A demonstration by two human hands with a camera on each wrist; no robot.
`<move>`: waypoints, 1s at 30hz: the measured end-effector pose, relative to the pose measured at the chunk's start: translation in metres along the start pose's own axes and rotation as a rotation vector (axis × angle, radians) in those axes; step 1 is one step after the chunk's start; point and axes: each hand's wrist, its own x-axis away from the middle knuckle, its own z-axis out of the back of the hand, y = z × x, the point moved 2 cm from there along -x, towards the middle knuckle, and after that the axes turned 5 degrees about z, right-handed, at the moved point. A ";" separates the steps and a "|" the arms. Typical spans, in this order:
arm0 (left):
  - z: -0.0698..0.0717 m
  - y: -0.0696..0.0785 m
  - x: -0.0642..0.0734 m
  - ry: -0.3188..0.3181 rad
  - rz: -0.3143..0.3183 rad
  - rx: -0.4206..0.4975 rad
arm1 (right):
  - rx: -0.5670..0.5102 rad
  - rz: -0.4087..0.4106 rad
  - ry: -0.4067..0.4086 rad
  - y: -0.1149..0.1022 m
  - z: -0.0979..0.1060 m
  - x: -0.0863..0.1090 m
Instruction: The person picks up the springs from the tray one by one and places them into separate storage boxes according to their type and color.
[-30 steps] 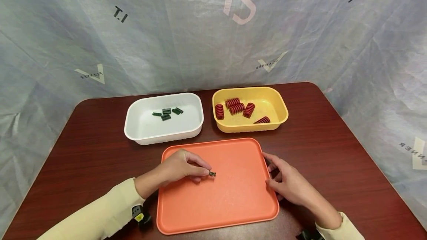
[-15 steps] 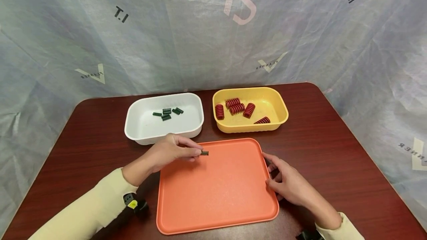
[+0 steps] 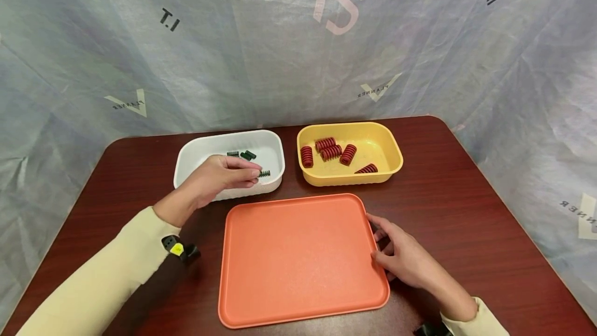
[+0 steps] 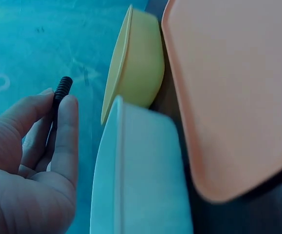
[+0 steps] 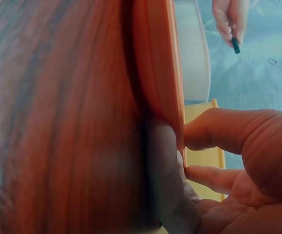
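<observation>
My left hand (image 3: 219,178) pinches a small dark green coil spring (image 3: 264,173) between thumb and fingertips. It hovers over the front part of the white bin (image 3: 276,186), where several more green springs (image 3: 249,155) lie, some hidden behind the hand. In the left wrist view the held spring (image 4: 63,88) sticks up past the fingertips, above the bin's rim. My right hand (image 3: 404,254) grips the right edge of the orange tray (image 3: 303,263). The right wrist view has the thumb on the tray's rim (image 5: 166,73) and a finger beneath it, against the table.
A yellow bin (image 3: 382,157) holding several thick red springs (image 3: 348,154) stands right of the white bin, behind the tray. All sit on a dark red wooden table (image 3: 466,211). A printed grey sheet (image 3: 289,66) hangs behind and at the sides.
My left hand has carried the green spring from above the middle of the tray, away from me and leftward, to over the white bin. The right hand stays at the tray's edge.
</observation>
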 end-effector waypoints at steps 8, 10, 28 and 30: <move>0.026 0.000 -0.019 0.031 0.033 -0.029 | -0.003 -0.021 0.001 0.001 0.000 0.000; 0.033 0.001 -0.024 0.036 0.050 -0.046 | -0.001 -0.021 0.004 0.001 0.000 0.000; 0.080 0.005 -0.055 0.017 0.253 -0.296 | -0.008 -0.005 0.005 0.002 -0.001 0.000; 0.084 0.006 -0.056 0.007 0.270 -0.322 | -0.002 -0.003 0.008 0.001 -0.001 0.000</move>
